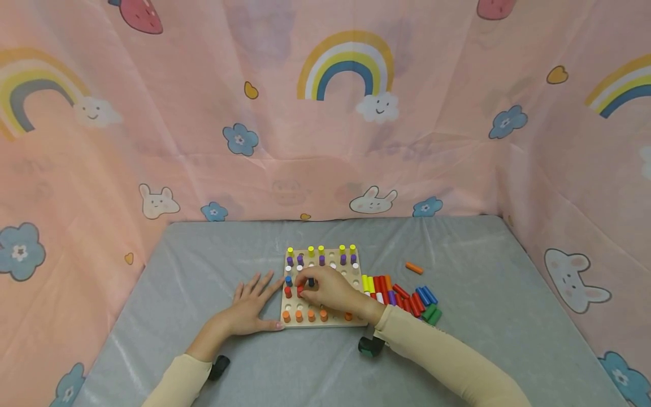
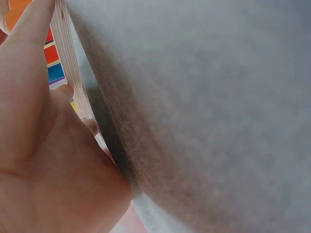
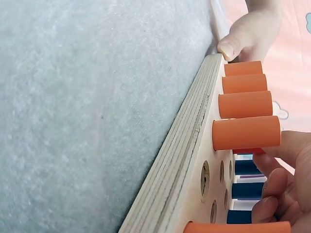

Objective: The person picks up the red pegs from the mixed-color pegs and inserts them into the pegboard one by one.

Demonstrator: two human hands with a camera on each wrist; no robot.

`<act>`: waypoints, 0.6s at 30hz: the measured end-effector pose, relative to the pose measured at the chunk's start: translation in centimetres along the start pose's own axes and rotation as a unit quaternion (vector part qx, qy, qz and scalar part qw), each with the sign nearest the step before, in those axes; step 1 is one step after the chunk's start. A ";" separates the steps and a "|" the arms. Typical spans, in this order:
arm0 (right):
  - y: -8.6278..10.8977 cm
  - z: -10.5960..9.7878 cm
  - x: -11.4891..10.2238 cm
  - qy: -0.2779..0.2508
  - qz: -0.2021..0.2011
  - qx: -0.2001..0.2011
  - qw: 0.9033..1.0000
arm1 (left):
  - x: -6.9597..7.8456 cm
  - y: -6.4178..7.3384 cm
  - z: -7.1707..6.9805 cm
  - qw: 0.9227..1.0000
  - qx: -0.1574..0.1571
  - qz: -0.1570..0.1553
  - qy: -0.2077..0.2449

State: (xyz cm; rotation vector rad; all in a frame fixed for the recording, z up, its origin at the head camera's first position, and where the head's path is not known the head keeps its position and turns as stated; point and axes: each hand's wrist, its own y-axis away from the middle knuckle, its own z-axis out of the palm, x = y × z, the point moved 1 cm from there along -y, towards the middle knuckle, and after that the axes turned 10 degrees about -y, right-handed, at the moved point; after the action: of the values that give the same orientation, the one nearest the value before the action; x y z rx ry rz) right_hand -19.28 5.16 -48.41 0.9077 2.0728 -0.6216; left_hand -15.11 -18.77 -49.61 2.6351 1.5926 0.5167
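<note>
A wooden pegboard [image 1: 325, 325] lies on the table with rows of coloured pegs standing in its holes. My right hand [image 1: 328, 287] reaches over the board from the right, thumb and forefinger pinching a red peg [image 1: 300, 291] in the second column. Just left of it stands another red peg [image 1: 287, 292], with a blue peg [image 1: 289, 280] behind that one. My left hand [image 1: 249, 308] rests at the board's left side, fingers spread, thumb at the near corner. Orange pegs [image 3: 247, 133] fill much of the near row. The right hand covers part of the middle rows.
Loose pegs in several colours lie right of the board, among them blue pegs [image 1: 426, 295] and green pegs [image 1: 432, 314]. A single orange peg [image 1: 414, 268] lies farther back. Behind the grey table [image 1: 229, 243] hangs a pink printed cloth [image 1: 315, 164].
</note>
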 end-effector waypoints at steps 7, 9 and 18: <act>0.0 0.1 0.0 0.006 0.009 -0.002 1.000 | -0.4 -0.2 0.7 1.000 -0.004 0.000 0.025; 0.0 0.2 0.0 0.010 0.009 -0.002 1.000 | -0.7 -0.2 1.0 1.000 0.001 0.002 0.030; 0.1 0.2 -0.2 0.020 0.025 0.003 0.999 | -0.5 -0.2 0.7 0.999 0.012 0.010 0.035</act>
State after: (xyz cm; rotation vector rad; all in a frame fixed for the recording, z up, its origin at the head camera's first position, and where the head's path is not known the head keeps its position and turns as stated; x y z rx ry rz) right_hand -19.05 4.99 -48.36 0.9784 2.0774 -0.5873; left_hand -15.27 -19.05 -50.48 2.6809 1.6024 0.6022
